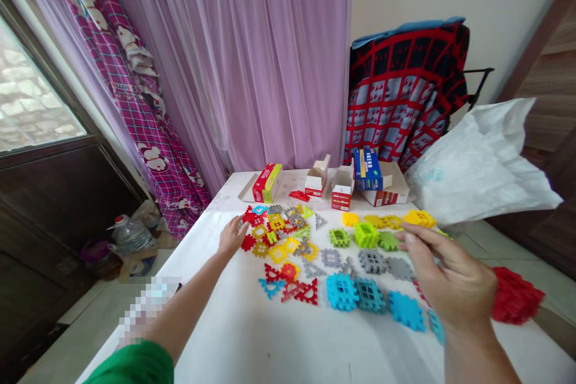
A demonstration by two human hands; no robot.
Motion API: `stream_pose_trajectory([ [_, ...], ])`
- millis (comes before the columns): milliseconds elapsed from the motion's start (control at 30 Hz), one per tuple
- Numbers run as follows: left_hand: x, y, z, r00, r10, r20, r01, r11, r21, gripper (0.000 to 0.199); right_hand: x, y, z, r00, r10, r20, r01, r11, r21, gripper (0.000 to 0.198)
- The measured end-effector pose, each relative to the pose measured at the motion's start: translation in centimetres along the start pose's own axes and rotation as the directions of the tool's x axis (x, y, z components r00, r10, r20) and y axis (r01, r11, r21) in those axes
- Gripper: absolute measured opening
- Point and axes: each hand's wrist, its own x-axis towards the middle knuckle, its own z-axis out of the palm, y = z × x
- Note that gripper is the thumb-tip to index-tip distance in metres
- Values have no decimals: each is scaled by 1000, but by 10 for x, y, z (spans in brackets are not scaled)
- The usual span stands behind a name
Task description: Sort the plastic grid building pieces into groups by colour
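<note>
My left hand (233,235) reaches to the left edge of a loose pile of plastic building pieces, its fingers apart beside a red piece (248,242). No piece shows in its grasp. Closer to the camera, my right hand (454,273) has thumb and index finger drawn together. Its fingertips overlap the near side of a yellow block stack (419,218), and what they pinch, if anything, is hidden. Left of it sit a lime green block (366,234), a grey block (372,261) and a blue block (342,292). A red stack (517,295) shows beyond my right wrist.
The pieces lie on a white-covered table (234,336). Small boxes stand along its back: red-and-yellow (268,183), red-and-white (342,189) and blue (368,169). A white plastic bag (477,162) rises at the right. Purple curtains (288,60) hang behind. A clear jug (132,234) is on the floor.
</note>
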Motion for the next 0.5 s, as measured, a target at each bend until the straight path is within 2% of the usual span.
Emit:
stream_pose_trajectory([
  [133,59,-5,-1,991,-104,84,98,993,69,55,1,6,-1,1000,26,6,-25,997,-67,22],
  [233,83,1,11,978,-148,149,132,985,113,59,3,9,2,1000,14,26,-11,993,-117,24],
  [367,83,17,33,971,-127,202,99,984,145,58,5,13,6,999,-35,33,40,981,-189,23],
  [500,53,31,45,979,-46,200,15,988,155,57,4,17,8,998,-39,47,49,972,-231,25],
])
